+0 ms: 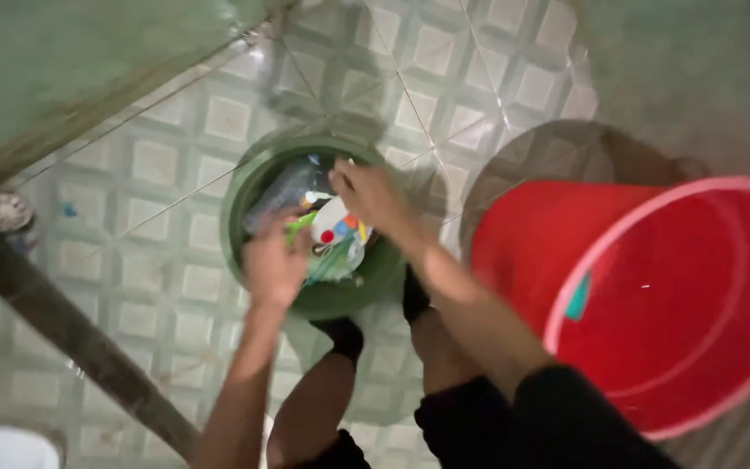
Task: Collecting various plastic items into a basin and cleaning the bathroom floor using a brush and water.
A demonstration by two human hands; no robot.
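Note:
A round green bin (240, 187) stands on the tiled floor below me, holding clear plastic wrap, a plastic bottle (286, 191) and a white packet (338, 222) with coloured marks. My left hand (273, 265) reaches into the bin at its near side, fingers curled over the crumpled clear plastic (333, 259). My right hand (368, 193) is over the bin's far right part, fingers pinched on something small above the white packet; what it is I cannot make out. The picture is blurred by motion.
A large red bucket (653, 304) stands tilted at the right, close to my right forearm. A dark pole (71, 330) slants across the floor at the left, with a round drain cover (2, 211) beside it. My legs and dark socks show below the bin.

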